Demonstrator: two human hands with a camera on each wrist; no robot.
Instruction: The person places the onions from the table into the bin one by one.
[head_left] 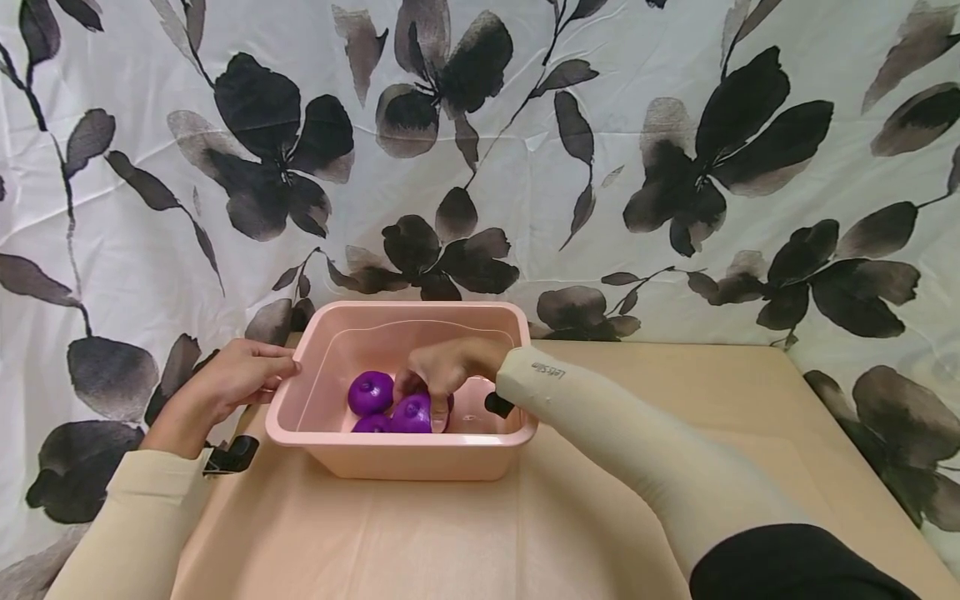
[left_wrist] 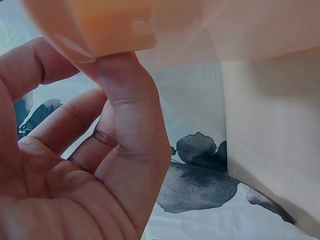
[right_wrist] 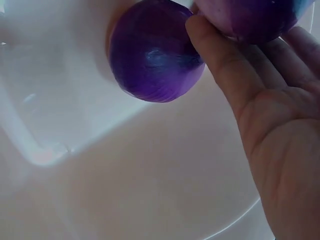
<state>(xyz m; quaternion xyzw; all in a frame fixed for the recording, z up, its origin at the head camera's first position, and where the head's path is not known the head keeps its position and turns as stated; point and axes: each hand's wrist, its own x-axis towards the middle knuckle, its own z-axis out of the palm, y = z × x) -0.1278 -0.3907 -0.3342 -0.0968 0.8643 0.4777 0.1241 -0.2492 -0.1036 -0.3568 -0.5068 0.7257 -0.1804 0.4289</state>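
A pink plastic tub [head_left: 420, 458] stands on the table with several shiny purple onions inside. My left hand [head_left: 251, 375] pinches the tub's left rim. In the left wrist view, the thumb [left_wrist: 132, 105] presses the rim from below and the other fingers curl beside it. Reaching down into the tub, my right hand [head_left: 442, 371] grips one onion [head_left: 412, 414], thumb on its near side. Another onion [head_left: 371, 392] lies to the left, and a third [head_left: 372, 423] is partly hidden by the front rim. In the right wrist view, the held onion [right_wrist: 255, 15] touches the fingers, with another onion [right_wrist: 155, 55] beside it.
Beneath the tub is a tan tabletop [head_left: 660, 392]. A white cloth with dark flowers [head_left: 540, 167] hangs behind the table and shows along its sides. The tub's walls rise around the right hand.
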